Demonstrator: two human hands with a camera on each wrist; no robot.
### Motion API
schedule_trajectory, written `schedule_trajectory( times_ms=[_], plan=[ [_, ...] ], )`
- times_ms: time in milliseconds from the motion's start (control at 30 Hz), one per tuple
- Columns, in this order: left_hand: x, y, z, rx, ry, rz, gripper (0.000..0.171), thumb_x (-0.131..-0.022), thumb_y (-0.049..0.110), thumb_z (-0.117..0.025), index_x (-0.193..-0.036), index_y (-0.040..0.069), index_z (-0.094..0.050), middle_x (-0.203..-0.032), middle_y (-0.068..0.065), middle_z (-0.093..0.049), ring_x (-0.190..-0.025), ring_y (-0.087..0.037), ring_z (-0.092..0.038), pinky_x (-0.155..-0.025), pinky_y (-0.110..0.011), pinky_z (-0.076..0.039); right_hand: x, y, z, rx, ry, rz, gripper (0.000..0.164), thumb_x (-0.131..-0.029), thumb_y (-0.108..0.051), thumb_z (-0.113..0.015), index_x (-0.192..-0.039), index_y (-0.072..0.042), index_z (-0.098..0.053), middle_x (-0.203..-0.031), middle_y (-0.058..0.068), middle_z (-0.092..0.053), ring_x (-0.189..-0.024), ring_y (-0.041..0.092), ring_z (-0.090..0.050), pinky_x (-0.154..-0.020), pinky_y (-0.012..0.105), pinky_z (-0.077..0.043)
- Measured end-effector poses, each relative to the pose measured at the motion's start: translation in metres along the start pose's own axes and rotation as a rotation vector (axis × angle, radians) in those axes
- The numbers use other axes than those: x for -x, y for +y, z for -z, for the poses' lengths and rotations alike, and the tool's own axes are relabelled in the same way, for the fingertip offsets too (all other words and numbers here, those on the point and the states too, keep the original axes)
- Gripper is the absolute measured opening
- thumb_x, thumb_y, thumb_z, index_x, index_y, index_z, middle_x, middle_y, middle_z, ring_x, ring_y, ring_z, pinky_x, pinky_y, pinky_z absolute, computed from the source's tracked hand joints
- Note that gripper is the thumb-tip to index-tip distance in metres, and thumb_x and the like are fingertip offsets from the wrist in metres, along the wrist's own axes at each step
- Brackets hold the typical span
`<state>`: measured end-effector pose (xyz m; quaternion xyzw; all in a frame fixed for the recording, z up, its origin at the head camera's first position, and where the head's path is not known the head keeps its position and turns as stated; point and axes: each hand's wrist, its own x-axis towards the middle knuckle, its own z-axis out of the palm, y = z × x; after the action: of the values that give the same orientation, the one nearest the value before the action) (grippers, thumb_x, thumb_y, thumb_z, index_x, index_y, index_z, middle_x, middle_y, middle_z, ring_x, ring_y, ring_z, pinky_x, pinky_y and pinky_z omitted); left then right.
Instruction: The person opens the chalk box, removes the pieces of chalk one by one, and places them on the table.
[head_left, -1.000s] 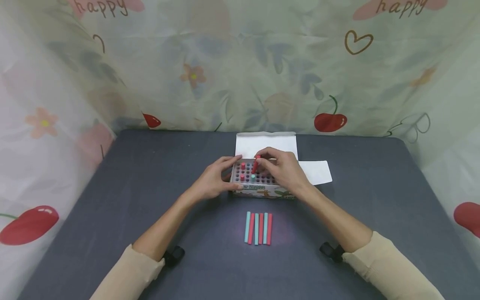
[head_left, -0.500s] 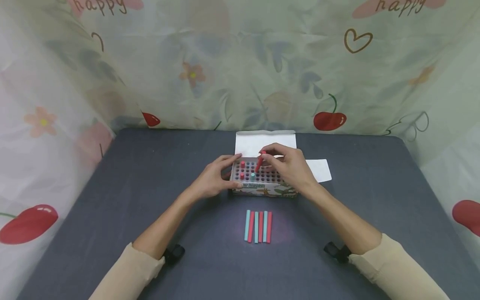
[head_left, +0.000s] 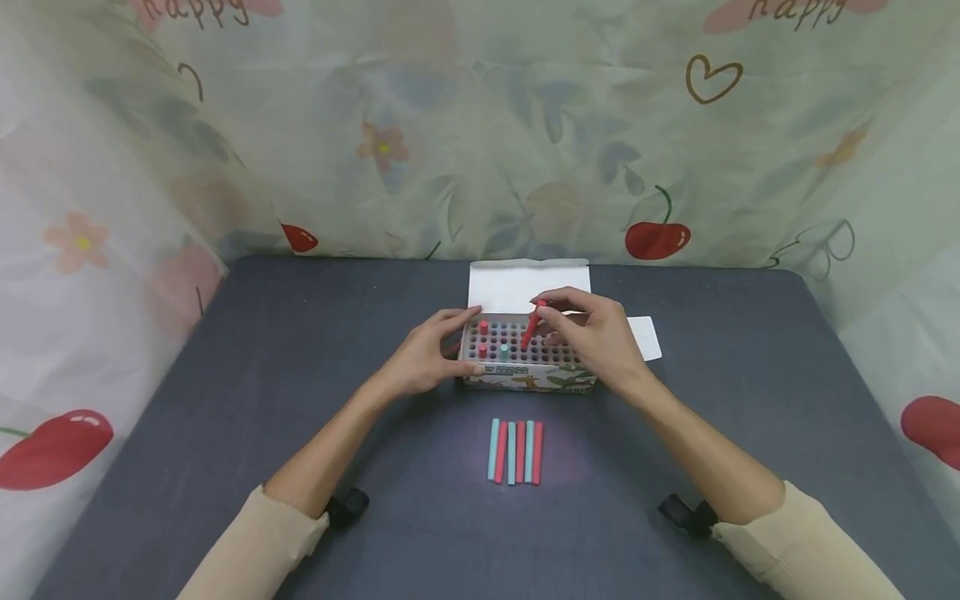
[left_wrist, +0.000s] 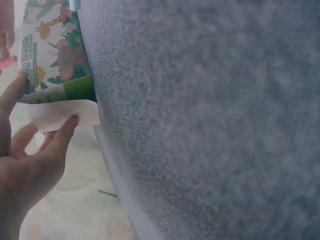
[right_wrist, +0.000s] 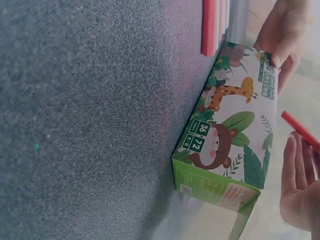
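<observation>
My right hand pinches a red chalk stick between thumb and fingers, its lower end close over the holes of a box. In the right wrist view the chalk stick slants beside the box's printed front. My left hand grips the box's left end, thumb at the front edge and fingers toward the back. The left wrist view has that hand near a white end flap. Two red sticks and one teal stick stand upright in the grid.
Several red and teal sticks lie in a row on the dark table in front of the box. The box's white lid is folded back behind it, and a side flap sticks out at right. A patterned curtain hangs behind.
My right hand has moved to the right over the grid, with the red chalk stick still pinched and tilted. The left hand stays on the box.
</observation>
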<state>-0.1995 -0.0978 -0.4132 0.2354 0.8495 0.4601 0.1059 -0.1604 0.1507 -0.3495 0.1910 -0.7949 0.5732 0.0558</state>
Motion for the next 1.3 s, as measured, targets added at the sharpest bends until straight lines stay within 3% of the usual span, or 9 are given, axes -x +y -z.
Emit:
schedule_trajectory(
  times_ms=[300,600,833,1300],
  plan=[
    [0.002,0.002,0.001,0.014,-0.006,-0.003,0.083,-0.072,0.018,-0.078,-0.142,0.024,-0.033,-0.133,-0.003,-0.036,-0.118,-0.016,-0.042,-0.098,-0.033,-0.04,0.01,-0.012,0.007,-0.037,0.011,-0.074,0.02,-0.087,-0.009,-0.063,-0.106,-0.003,-0.064,-0.089,0.018,-0.063,-0.076,0.033,-0.064,-0.066,0.041,-0.056],
    [-0.001,0.001,-0.001,-0.003,-0.015,-0.009,0.083,-0.073,0.02,-0.077,-0.142,0.026,-0.033,-0.134,-0.002,-0.035,-0.12,-0.015,-0.042,-0.097,-0.03,-0.042,0.024,-0.011,0.013,-0.064,0.01,-0.143,0.021,-0.086,-0.009,-0.064,-0.106,-0.003,-0.064,-0.092,0.015,-0.064,-0.077,0.032,-0.065,-0.067,0.043,-0.055],
    [0.0,-0.001,-0.001,0.002,-0.006,0.0,0.082,-0.073,0.018,-0.077,-0.142,0.026,-0.034,-0.133,-0.002,-0.036,-0.117,-0.015,-0.044,-0.094,-0.029,-0.044,0.035,-0.008,0.015,-0.132,-0.034,-0.178,0.026,-0.085,-0.005,-0.063,-0.109,0.004,-0.061,-0.091,0.021,-0.062,-0.076,0.038,-0.064,-0.067,0.044,-0.055],
    [0.0,-0.002,0.0,0.017,-0.012,-0.003,0.083,-0.072,0.02,-0.078,-0.142,0.026,-0.033,-0.132,-0.001,-0.036,-0.117,-0.013,-0.044,-0.096,-0.029,-0.042,0.059,0.028,0.017,-0.125,-0.064,-0.305,0.034,-0.082,-0.02,-0.069,-0.11,-0.002,-0.064,-0.093,0.012,-0.065,-0.075,0.031,-0.065,-0.065,0.037,-0.056]
  ],
)
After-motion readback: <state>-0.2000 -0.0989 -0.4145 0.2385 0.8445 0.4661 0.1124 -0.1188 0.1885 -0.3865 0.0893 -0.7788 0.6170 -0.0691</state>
